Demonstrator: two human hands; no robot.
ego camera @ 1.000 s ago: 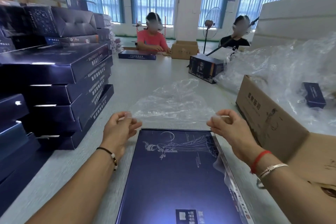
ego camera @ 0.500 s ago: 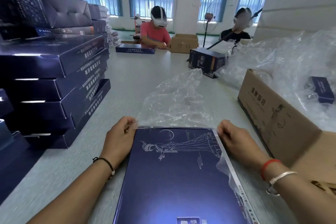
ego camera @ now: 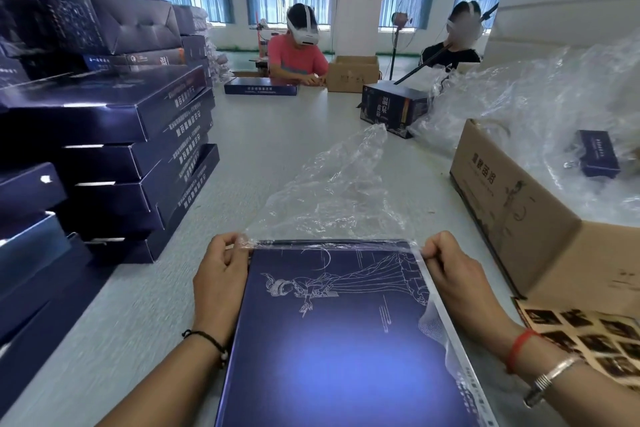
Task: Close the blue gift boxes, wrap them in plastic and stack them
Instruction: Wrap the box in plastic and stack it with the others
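Note:
A flat, closed blue gift box with a white line drawing lies in front of me on the table. A clear plastic bag stretches away from its far edge, with the bag's mouth pulled over that edge. My left hand pinches the plastic at the box's far left corner. My right hand pinches it at the far right corner. A tall stack of closed blue boxes stands on the left.
An open cardboard carton sits at the right with loose plastic piled behind it. A dark box and another carton stand farther back, where two people sit. A printed sheet lies at my right wrist.
Both hands came down from above the box to its far corners, drawing the bag's mouth onto the far edge of the box. The plastic beyond has bunched up.

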